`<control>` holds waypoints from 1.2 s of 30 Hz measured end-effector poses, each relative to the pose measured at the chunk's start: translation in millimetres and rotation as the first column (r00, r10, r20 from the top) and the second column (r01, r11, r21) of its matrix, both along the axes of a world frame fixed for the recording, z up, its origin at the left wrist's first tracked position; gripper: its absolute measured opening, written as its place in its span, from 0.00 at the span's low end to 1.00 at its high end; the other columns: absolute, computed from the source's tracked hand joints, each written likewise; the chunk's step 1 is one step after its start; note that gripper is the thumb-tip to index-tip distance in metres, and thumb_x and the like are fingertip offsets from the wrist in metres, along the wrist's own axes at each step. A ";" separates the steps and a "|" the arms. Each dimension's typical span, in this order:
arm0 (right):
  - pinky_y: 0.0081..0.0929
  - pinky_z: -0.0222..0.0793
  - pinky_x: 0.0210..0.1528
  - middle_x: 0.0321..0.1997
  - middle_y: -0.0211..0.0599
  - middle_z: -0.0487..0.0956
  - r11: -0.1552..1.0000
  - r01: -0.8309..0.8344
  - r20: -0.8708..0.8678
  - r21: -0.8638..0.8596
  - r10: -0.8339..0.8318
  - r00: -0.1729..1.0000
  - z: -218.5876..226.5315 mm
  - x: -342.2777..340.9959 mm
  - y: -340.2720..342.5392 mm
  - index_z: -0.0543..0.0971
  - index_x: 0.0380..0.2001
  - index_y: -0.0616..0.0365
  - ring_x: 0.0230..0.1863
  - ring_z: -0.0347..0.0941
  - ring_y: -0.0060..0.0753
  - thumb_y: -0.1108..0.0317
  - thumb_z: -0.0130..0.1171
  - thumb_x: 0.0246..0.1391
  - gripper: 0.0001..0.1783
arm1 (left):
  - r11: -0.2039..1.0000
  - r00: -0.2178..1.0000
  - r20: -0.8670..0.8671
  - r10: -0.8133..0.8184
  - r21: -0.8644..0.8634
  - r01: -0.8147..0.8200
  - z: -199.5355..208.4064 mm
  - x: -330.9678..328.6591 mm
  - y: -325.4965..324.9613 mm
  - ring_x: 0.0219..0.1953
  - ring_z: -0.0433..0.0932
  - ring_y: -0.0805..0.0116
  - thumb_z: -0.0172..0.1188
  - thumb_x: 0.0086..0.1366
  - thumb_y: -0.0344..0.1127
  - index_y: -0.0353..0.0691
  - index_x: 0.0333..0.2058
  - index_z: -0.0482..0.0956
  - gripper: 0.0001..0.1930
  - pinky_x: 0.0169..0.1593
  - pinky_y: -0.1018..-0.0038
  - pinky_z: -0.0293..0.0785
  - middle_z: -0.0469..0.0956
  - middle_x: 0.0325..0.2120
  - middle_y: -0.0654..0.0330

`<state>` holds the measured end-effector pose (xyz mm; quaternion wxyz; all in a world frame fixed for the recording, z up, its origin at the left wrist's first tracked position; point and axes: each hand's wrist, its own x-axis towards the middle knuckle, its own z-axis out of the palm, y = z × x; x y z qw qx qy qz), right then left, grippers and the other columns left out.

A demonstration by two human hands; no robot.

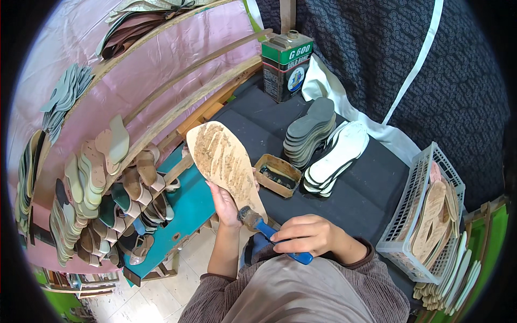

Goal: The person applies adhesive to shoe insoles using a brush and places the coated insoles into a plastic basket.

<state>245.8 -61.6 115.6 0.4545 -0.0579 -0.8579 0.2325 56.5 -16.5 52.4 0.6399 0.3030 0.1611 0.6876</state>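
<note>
My left hand (224,204) grips a tan insole (218,153) by its edge, holding it tilted up in front of me. Brown streaks of a glue-like coating cover much of its face. In my right hand (307,235) is a blue-handled brush (267,231), fingers wrapped round the handle. The dark, caked bristles touch the narrow lower end of the insole. Just beyond stands a small open box (278,188), its inside dark and crusted. Part of the left fingers is hidden behind the insole.
Stacks of grey soles (309,126) and white soles (339,153) lie on the dark table, near a green-and-black metal can (287,67). A grey plastic basket (396,210) holds more insoles at right. Racks of shoes (126,199) stand at left beside a teal board (188,215).
</note>
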 end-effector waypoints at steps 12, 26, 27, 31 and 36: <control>0.30 0.73 0.33 0.37 0.44 0.78 0.983 0.176 -0.049 -0.049 -0.178 0.983 -3.6 8.3 3.5 0.79 0.31 0.64 0.32 0.76 0.40 0.74 0.61 0.40 0.10 | 0.998 0.998 0.056 0.040 0.043 -0.042 8.4 -6.5 3.6 0.34 0.74 0.62 0.25 0.65 0.67 0.39 0.56 0.61 0.38 0.36 0.67 0.72 0.72 0.42 0.47; 0.29 0.73 0.31 0.33 0.42 0.79 0.993 -0.036 0.006 -0.116 0.037 0.999 -1.8 -9.6 -6.9 0.80 0.31 0.63 0.30 0.76 0.40 0.75 0.62 0.38 0.11 | 0.993 0.991 0.103 0.081 0.073 -0.089 3.9 -25.0 -2.7 0.35 0.72 0.61 0.26 0.63 0.69 0.41 0.58 0.60 0.39 0.38 0.67 0.70 0.71 0.43 0.47; 0.29 0.73 0.31 0.33 0.42 0.79 0.991 -0.003 -0.013 -0.135 0.001 1.000 -0.9 -9.5 -6.4 0.80 0.31 0.63 0.30 0.76 0.39 0.76 0.62 0.37 0.12 | 0.991 0.990 0.105 0.095 0.079 -0.104 4.0 -26.9 -4.6 0.35 0.72 0.61 0.26 0.63 0.69 0.41 0.58 0.60 0.40 0.38 0.67 0.70 0.71 0.44 0.47; 0.28 0.72 0.29 0.33 0.42 0.78 0.997 0.062 -0.009 -0.044 -0.062 0.998 -2.3 -17.1 -5.7 0.79 0.30 0.64 0.28 0.75 0.39 0.77 0.59 0.37 0.10 | 0.989 0.986 0.099 0.134 0.043 -0.139 6.7 -30.7 -9.2 0.35 0.72 0.62 0.27 0.63 0.70 0.41 0.58 0.60 0.40 0.38 0.68 0.70 0.71 0.44 0.48; 0.29 0.72 0.31 0.33 0.44 0.78 0.995 -0.066 -0.016 -0.074 0.065 0.998 -0.1 -25.7 -2.4 0.78 0.30 0.66 0.30 0.75 0.41 0.78 0.56 0.40 0.10 | 0.990 0.984 0.110 0.138 0.003 -0.139 8.8 -30.1 -14.8 0.34 0.72 0.61 0.28 0.66 0.65 0.41 0.56 0.62 0.35 0.36 0.67 0.70 0.71 0.41 0.47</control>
